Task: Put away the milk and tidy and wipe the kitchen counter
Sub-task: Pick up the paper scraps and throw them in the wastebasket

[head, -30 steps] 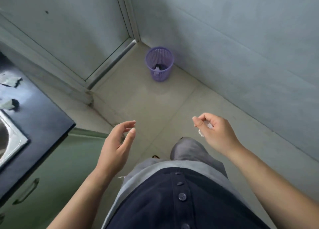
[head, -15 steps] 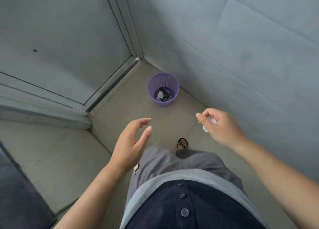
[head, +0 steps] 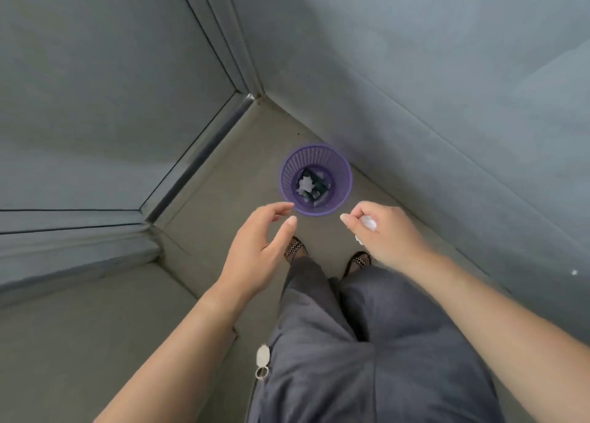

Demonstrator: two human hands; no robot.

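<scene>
Closer now than half a second ago, the purple bin (head: pixel 316 180) sits almost directly under the camera, its mouth fully open to view, and both feet have come into sight where only one showed before.

The right hand (head: pixel 388 231) is clenched around a crumpled white paper wad (head: pixel 368 223); most of the wad is hidden inside the curled fingers, with one white bulge showing by the thumb and a small scrap poking out below the palm. This grip hangs just beside the bin's near-right rim, not over its opening. The left hand (head: pixel 255 253) is released and holds nothing, fingers loosely spread, the fingertips overlapping the bin's near-left rim in the picture; whether they touch it cannot be told.

The bin is round, of plastic lattice, standing upright on the smooth beige floor (head: pixel 95 343) close to the grey wall (head: pixel 447 87). Inside lie white crumpled paper and dark green scraps, too jumbled to identify. Below the hands, grey trousers (head: pixel 351 358) cover the legs, and two dark patterned sandals (head: pixel 295 249) are partly cut off by the trouser hems. A small white tag dangling at the waist is blurred.
</scene>
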